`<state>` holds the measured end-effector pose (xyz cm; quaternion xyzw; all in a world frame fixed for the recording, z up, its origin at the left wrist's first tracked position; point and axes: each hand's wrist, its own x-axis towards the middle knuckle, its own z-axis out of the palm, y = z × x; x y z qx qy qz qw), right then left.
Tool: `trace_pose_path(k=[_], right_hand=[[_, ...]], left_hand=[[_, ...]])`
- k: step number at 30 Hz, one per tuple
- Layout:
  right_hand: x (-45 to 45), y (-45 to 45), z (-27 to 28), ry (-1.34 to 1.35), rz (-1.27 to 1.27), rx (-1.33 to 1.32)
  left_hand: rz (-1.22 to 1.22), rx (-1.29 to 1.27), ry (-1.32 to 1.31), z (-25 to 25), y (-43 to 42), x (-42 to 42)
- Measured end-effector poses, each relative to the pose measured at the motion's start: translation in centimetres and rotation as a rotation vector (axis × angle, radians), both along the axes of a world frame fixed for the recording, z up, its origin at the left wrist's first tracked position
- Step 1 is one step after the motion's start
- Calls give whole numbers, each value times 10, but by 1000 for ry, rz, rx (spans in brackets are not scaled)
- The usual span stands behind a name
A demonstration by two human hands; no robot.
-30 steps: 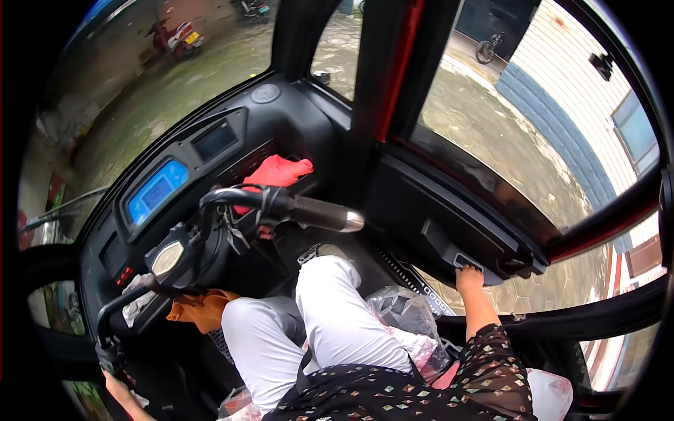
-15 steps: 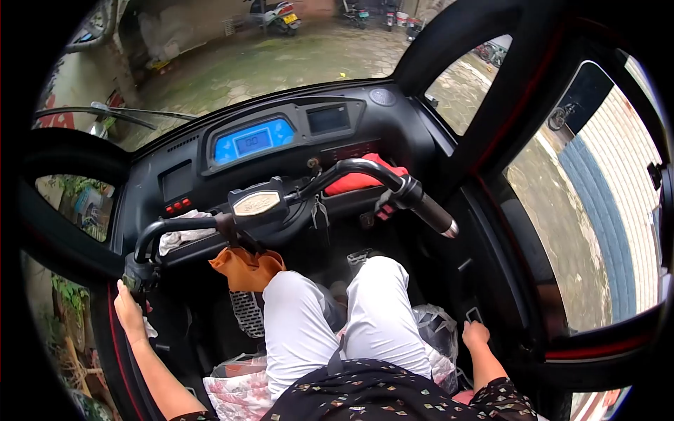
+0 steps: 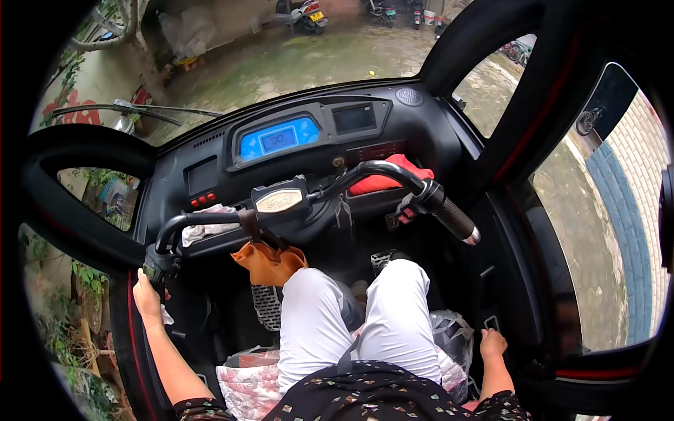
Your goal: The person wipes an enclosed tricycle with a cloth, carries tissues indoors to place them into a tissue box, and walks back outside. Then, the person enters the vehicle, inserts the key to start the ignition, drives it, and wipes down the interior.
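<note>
My left hand (image 3: 147, 300) is at the left end of the black handlebar (image 3: 186, 219), closed round the left grip, which it mostly hides. At the lower right, my right hand (image 3: 493, 342) has its fingers curled beside a small handle (image 3: 491, 323) on the inside of the right door. Whether the fingers touch that handle is unclear. The right grip (image 3: 456, 219) of the handlebar is free of any hand. Behind the bar, the blue display (image 3: 279, 139) is lit, and keys (image 3: 343, 212) hang below the ignition.
An orange bag (image 3: 270, 263) hangs from the handlebar, and a red cloth (image 3: 390, 175) lies in the dash tray. Pedals (image 3: 266, 306) are near my feet. A clear plastic bag (image 3: 451, 330) sits beside my right leg. Parked scooters (image 3: 309, 17) stand outside.
The right door has swung inward to the frame, with my right hand moving in beside it. The view has turned left. My left hand stays at the left grip.
</note>
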<state>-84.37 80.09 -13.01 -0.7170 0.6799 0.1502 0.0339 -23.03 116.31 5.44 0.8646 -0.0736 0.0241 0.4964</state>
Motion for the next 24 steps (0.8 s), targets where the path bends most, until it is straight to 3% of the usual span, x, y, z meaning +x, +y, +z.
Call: trace_pose_path(k=[4,6,7,9,11,14,15,17,19,21,23,24], right_hand=[[8,-7,5,19,-54,36],[19,-21,12,176,21,174],[46,-25,35,153,23,110],[100,-29,88,-146,157,-177],[154,-31,138,-783,459,-659],[220,-21,208,-1046,631,-771],[235,-23,219,-1006,749,-816],[262,-31,226,-951,845,-779],[283,-34,226,-1030,770,-523],[294,-37,222,-986,786,-541],[297,-39,222,-948,771,-532],[296,-39,225,-963,750,-465]], left_hand=[[-32,4,-18,2,-1,-3],[-26,-9,-42,0,0,-2],[-16,-30,-55,2,-3,-5],[-45,-25,-42,7,-4,-9],[-85,-18,-32,7,0,-8],[-82,97,-107,0,6,-3],[-132,-13,-152,-3,7,-3],[-177,-122,-194,-4,10,-6],[-303,-97,-142,3,9,-13],[-314,-112,-43,11,6,-20],[-354,85,-296,17,-2,-27],[-324,177,-241,24,-4,-29]])
